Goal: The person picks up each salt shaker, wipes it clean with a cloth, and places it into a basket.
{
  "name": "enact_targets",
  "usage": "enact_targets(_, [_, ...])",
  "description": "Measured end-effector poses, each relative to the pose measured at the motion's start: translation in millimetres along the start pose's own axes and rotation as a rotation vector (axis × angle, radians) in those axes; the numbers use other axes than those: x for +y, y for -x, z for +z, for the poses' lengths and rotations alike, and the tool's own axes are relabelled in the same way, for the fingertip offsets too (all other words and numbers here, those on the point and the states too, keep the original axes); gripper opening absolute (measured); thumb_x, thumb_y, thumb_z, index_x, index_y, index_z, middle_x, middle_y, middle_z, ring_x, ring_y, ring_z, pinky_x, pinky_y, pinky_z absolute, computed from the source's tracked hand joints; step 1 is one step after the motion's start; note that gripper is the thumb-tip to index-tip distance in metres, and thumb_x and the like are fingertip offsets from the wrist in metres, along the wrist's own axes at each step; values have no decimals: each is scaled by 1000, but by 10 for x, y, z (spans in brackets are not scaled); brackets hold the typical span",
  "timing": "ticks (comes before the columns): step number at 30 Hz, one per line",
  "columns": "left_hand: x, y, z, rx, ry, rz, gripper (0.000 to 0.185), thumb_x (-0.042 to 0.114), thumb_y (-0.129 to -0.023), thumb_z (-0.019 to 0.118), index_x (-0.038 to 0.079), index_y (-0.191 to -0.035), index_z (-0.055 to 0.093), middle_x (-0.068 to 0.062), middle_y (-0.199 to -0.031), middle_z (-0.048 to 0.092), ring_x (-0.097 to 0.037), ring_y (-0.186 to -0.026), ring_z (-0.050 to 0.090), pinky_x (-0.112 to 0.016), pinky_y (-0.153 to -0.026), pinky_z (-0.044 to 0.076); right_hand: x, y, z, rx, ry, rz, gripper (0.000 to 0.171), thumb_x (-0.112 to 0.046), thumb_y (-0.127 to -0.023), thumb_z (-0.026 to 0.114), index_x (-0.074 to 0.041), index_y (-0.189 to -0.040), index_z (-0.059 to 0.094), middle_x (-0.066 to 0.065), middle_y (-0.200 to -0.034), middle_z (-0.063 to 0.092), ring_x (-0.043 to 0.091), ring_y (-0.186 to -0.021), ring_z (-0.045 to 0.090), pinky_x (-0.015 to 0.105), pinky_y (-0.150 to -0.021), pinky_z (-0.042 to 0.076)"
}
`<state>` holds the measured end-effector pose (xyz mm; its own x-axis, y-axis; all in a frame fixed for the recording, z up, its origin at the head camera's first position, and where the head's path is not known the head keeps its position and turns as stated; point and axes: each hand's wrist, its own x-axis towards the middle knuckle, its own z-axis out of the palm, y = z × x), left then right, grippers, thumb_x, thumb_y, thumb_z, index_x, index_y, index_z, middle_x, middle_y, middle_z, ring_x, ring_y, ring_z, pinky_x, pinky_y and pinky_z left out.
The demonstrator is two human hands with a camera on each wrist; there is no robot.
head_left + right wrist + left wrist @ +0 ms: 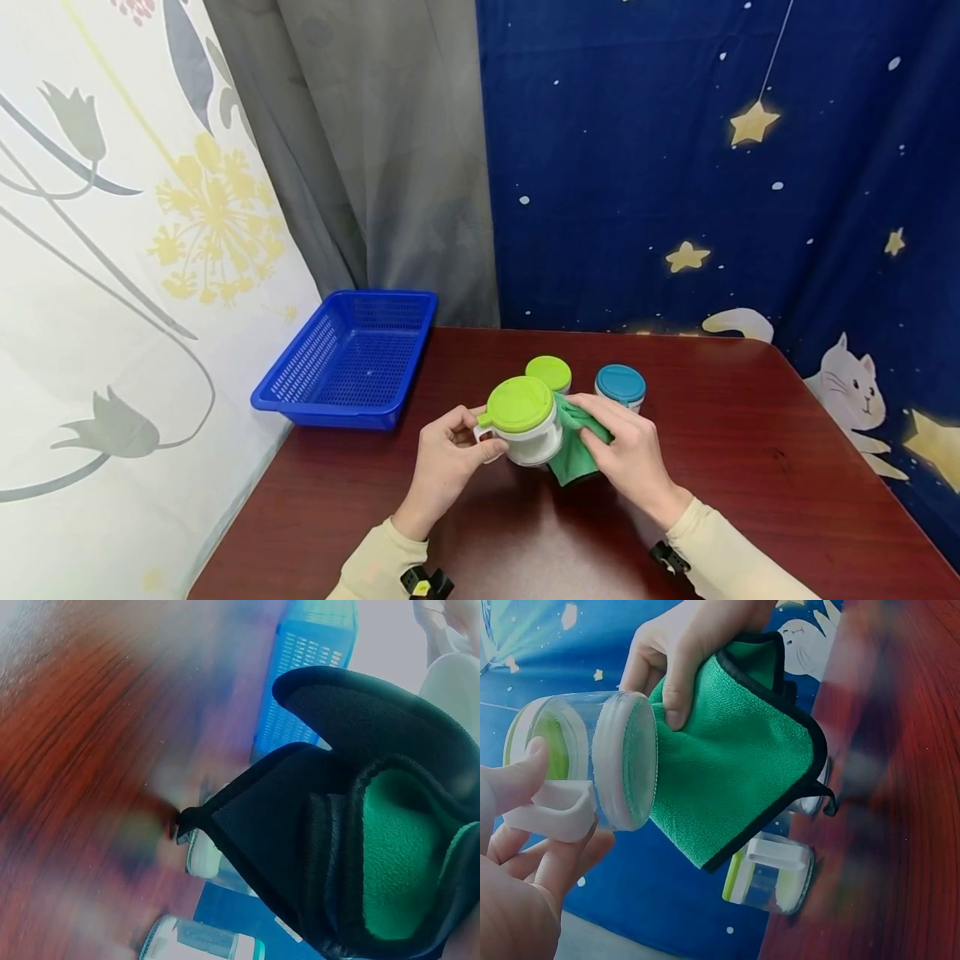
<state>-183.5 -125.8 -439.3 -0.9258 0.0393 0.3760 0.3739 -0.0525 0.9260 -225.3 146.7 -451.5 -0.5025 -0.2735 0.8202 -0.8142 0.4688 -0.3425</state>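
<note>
My left hand (pixel 452 457) holds a clear jar (pixel 534 443) with a light green lid (pixel 520 404) by its white handle (pixel 562 814), above the table. My right hand (pixel 626 446) pinches a green cloth (pixel 573 450) with black edging against the jar's right side. In the left wrist view the cloth lies close by the jar's base, and the right thumb presses on it. Folds of the cloth fill much of the right wrist view and hide most of the right hand there.
Behind the held jar stand a second green-lidded jar (pixel 548 372) and a blue-lidded jar (pixel 621 384). A blue plastic basket (pixel 352 421) sits at the back left of the dark red table (pixel 750 417). Curtains hang along the back edge.
</note>
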Motion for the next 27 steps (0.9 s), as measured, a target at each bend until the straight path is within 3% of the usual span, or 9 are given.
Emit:
enact_targets(7, [-11,29,-23,9,-48,14,33,9,-71,92,3,-82,61,-12,-117,71,-25,-82,73,-34,-66,60,-14,-41,-9,-15,-32,75,50,3,-81,73,-18,-126,70,-5,-120,69,15,-108,65,15,-94,46])
enact_targets(13, [-24,61,-31,-14,-79,10,35,14,-69,94,7,-79,62,-7,-117,72,-23,-75,71,-34,-61,60,-77,-174,-61,-6,-64,63,50,3,-82,72,-16,-128,69,-4,-119,69,14,-104,66,16,-90,48])
enact_targets(18, [-24,63,-25,-49,-77,25,34,13,-68,94,8,-78,62,-5,-116,73,-24,-76,72,-35,-63,60,-130,-288,-142,16,-79,73,50,4,-83,72,-14,-129,68,0,-121,69,16,-108,65,17,-91,48])
enact_targets(27, [10,81,-7,-86,-84,29,32,11,-69,93,8,-78,63,-3,-116,73,-22,-77,72,-35,-67,60,-214,-343,-193,-36,-96,16,50,3,-85,72,-16,-131,67,-1,-125,67,17,-111,64,19,-94,48])
